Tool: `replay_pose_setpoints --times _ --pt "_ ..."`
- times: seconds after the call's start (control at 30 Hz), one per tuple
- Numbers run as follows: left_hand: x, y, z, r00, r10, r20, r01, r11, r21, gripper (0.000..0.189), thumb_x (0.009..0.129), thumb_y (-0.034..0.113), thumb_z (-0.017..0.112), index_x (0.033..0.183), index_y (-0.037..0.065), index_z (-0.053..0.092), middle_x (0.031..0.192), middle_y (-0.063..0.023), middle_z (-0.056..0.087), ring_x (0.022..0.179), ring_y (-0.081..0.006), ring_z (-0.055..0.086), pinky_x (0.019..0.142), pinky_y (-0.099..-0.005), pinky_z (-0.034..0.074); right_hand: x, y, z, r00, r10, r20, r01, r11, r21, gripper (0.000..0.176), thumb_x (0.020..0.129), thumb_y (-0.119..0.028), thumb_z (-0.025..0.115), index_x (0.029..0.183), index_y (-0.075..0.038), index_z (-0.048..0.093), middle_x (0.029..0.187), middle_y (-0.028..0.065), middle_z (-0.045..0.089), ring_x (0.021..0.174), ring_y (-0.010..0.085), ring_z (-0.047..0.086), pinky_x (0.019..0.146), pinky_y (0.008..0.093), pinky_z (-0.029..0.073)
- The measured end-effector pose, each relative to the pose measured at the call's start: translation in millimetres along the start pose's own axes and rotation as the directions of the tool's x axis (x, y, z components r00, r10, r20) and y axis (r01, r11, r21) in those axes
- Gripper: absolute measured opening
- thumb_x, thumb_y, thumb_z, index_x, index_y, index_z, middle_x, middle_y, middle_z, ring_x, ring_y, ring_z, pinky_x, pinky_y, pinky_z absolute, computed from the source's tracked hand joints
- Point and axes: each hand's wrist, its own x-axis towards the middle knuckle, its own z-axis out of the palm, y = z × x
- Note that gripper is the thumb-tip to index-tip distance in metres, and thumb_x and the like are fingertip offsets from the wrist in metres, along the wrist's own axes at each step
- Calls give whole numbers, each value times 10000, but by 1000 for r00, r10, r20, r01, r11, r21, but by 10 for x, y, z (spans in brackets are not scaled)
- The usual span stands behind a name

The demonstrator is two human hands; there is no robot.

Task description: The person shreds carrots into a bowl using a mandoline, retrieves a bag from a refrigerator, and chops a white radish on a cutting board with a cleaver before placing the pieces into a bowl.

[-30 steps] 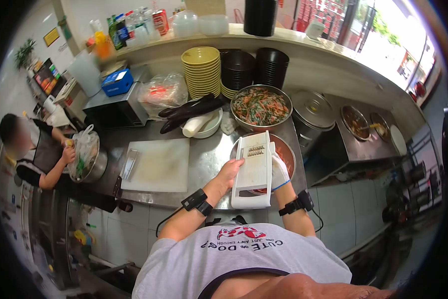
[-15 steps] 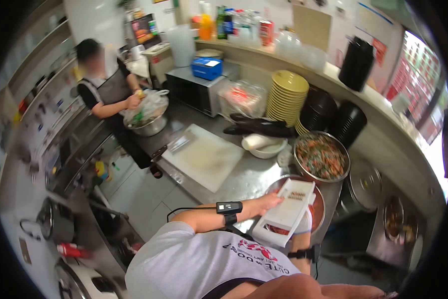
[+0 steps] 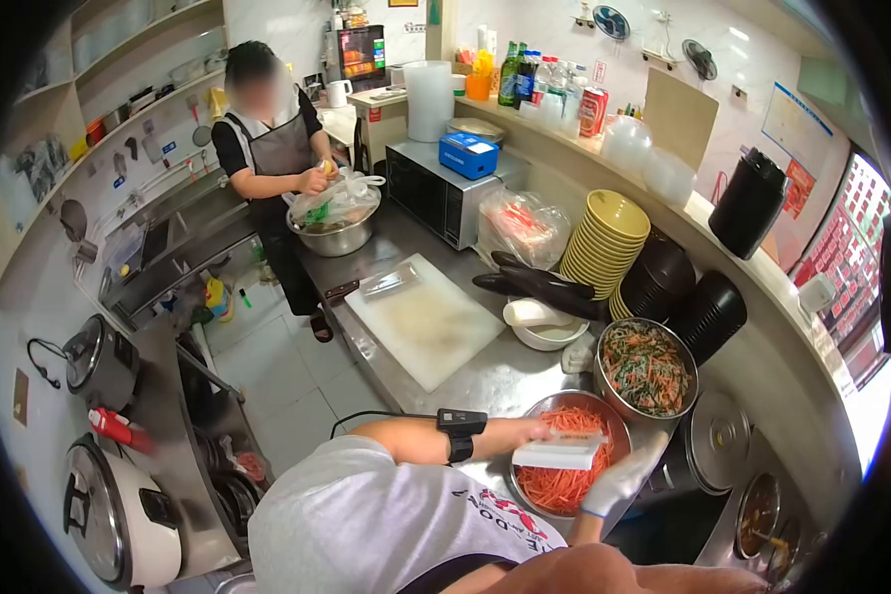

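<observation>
My left hand (image 3: 526, 433), bare, is closed on the near-left end of a white grater (image 3: 559, 452). The grater is tipped nearly edge-on over a steel bowl (image 3: 620, 420) heaped with shredded carrot (image 3: 549, 492). At the bowl's right edge is my right hand (image 3: 624, 480) in a white glove, apart from the grater, its fingers smeared by motion. Just beyond stands a second steel bowl (image 3: 601, 381) of mixed carrot and green shreds (image 3: 648, 368). A white bowl (image 3: 549, 338) with a peeled white vegetable (image 3: 534, 314) sits to its left.
A white cutting board (image 3: 455, 351) with a knife (image 3: 342, 289) lies left on the steel counter. Dark eggplants (image 3: 534, 279), stacked yellow bowls (image 3: 604, 238) and a microwave (image 3: 425, 193) line the back. A co-worker (image 3: 277, 148) handles something over a bag-lined pot (image 3: 336, 241).
The grater has turned from face-up to nearly edge-on, uncovering the shredded carrot. My right hand has come away from it to the bowl's right side. The view has shifted slightly.
</observation>
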Motion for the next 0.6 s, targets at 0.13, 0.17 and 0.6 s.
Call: replay_pose_setpoints --times 0.13,0.17,0.6 --pt "-256 89 164 995 39 -93 -46 996 -76 248 877 258 576 954 40 665 913 -13 638 803 -75 557 722 -244 438 65 -647 10 975 54 215 -152 867 474 598 1031 -423 277 1343 51 465 1368 186 491 1289 295 447 1092 400 334" --pt "-196 0 115 982 -21 -186 -25 970 -241 243 875 252 576 948 41 671 905 -16 635 811 -75 554 725 -247 433 70 -811 43 964 96 248 -234 747 623 631 1026 -455 260 1337 50 475 1370 189 487 1297 303 439 1089 416 336" --pt "-1055 702 -520 945 325 -38 -327 933 -154 348 1006 253 471 1249 12 533 1246 -105 576 1143 -161 550 1003 -326 429 -57 -770 436 899 -43 436 -53 977 206 759 1019 -518 152 1366 105 412 1395 226 465 1315 301 425 1149 406 250"
